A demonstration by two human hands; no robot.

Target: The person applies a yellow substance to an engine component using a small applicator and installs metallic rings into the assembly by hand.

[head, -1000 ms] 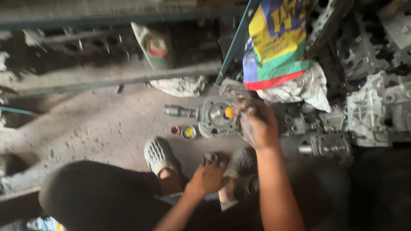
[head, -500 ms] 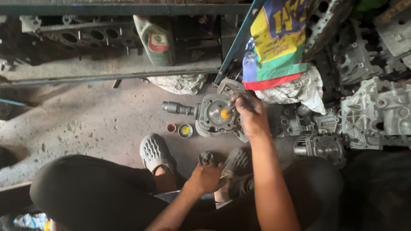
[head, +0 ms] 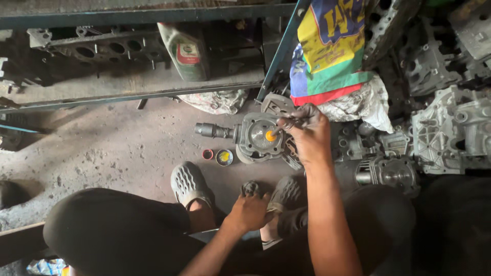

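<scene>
A person squats on a stained concrete floor (head: 102,148) in a cluttered workshop. At far left, a grey cylinder head (head: 97,48) lies on a low metal shelf beside a green oil bottle (head: 185,51). Below, 2 small round tins (head: 219,156) sit on the floor just left of a round grey engine part (head: 258,137) with a shaft sticking out to its left. The left hand (head: 250,210) is clenched around a small dark part near a grey clog (head: 188,184). The right hand (head: 307,134) pinches a thin tool whose yellow-smeared tip (head: 270,135) touches the engine part's middle. A colourful sack (head: 330,48) and aluminium engine castings (head: 450,128) crowd the right.
</scene>
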